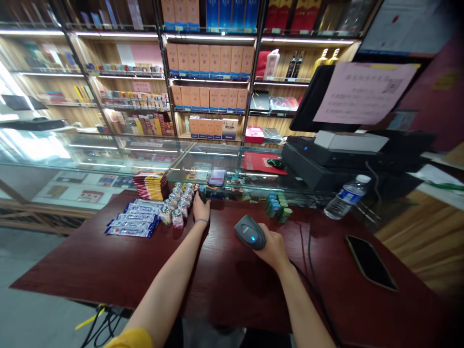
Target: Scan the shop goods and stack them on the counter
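Observation:
My right hand (pixel 271 244) is wrapped around a dark grey handheld barcode scanner (pixel 248 232). A blue light glows on the scanner's top, and its head points away toward the left. Farther forward, my left hand (pixel 201 208) is closed around a small blue and dark item (pixel 202 193), mostly hidden by the fingers. Just left of that hand stand several small clear jars (pixel 177 217) with silvery lids. Blue and white long sachets (pixel 132 222) lie overlapping beside the jars. Behind them is a stack of red and yellow packets (pixel 150 186).
A cluster of green and blue small containers (pixel 278 207) stands at the table's back. On the right are a water bottle (pixel 346 198), a phone (pixel 371 261) and a black monitor (pixel 315 96). A glass counter (pixel 145 150) borders the dark red table (pixel 217 275); a cable trails from the scanner.

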